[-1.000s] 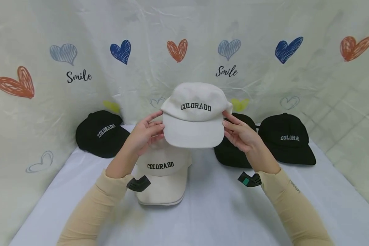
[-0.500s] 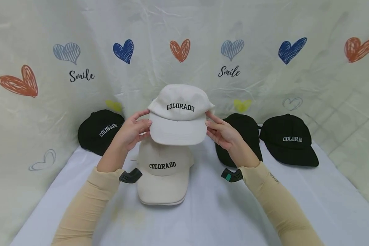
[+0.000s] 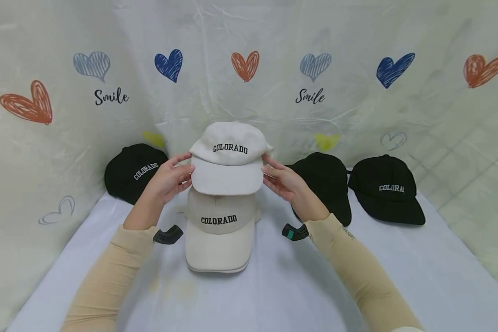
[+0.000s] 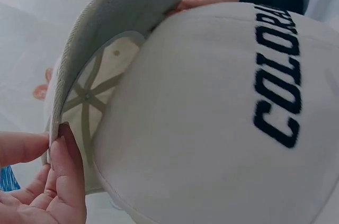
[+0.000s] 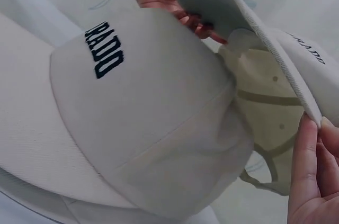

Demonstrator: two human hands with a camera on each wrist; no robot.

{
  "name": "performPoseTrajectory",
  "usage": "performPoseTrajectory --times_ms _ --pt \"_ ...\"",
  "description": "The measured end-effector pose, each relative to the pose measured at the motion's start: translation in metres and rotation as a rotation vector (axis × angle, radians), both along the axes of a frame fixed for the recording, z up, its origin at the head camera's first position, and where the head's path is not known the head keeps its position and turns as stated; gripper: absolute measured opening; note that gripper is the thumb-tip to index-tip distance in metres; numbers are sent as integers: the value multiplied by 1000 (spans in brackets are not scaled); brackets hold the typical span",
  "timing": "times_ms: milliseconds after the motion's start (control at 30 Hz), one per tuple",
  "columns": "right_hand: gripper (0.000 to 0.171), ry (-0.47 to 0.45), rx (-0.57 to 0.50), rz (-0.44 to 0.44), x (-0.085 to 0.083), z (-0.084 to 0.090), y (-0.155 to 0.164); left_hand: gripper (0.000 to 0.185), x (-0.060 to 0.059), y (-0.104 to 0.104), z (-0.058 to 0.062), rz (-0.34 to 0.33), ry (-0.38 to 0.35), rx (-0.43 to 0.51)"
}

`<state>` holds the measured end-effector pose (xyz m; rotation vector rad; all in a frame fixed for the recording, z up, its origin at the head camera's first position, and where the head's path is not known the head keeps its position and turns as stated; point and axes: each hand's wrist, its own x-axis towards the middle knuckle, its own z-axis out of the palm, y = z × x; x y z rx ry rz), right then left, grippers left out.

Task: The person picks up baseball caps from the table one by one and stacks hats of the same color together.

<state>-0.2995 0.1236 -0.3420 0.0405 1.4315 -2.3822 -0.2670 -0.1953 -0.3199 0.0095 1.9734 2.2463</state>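
A white baseball cap (image 3: 228, 179) lettered COLORADO is held up at the middle of the head view, brim toward me. My left hand (image 3: 168, 182) pinches one side of its brim between thumb and fingers; my right hand (image 3: 286, 182) pinches the other side. Just below and in front stands a stack of white caps (image 3: 219, 249), brims facing me, its top one also marked COLORADO. Both wrist views show the held cap's hollow underside, with its seams (image 4: 87, 97) and back strap opening (image 5: 265, 166), right at the crown of the stacked cap (image 5: 153, 86).
One black cap (image 3: 128, 170) lies at the back left, partly behind my left forearm. Two more black caps, one (image 3: 325, 180) behind my right hand and another (image 3: 386, 189) farther right, sit on the white cloth (image 3: 274, 295). A backdrop (image 3: 216, 27) with printed hearts hangs behind.
Both hands have carried the held white cap leftward and slightly down, from right of the white stack to right over its crown. The caps on the cloth have stayed put.
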Motion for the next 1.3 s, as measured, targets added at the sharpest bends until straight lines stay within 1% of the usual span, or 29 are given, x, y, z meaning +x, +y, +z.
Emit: performPoseTrajectory --times_ms 233,400,667,833,1067,1300 --pt "57 -18 33 31 -1 -15 -10 59 2 -10 -15 11 -30 -7" --pt "56 -35 31 38 0 -21 -12 61 6 -13 -22 12 -42 -8" --pt "56 -26 50 59 5 -25 -14 54 12 -17 -24 13 -65 18" --pt "57 -26 32 62 9 -26 -13 54 12 -17 -25 9 -80 28" --pt "56 -42 32 56 15 -24 -12 52 15 -19 -26 -17 -80 33" --pt "56 -32 37 72 22 -27 -14 36 17 -22 -30 -3 -89 0"
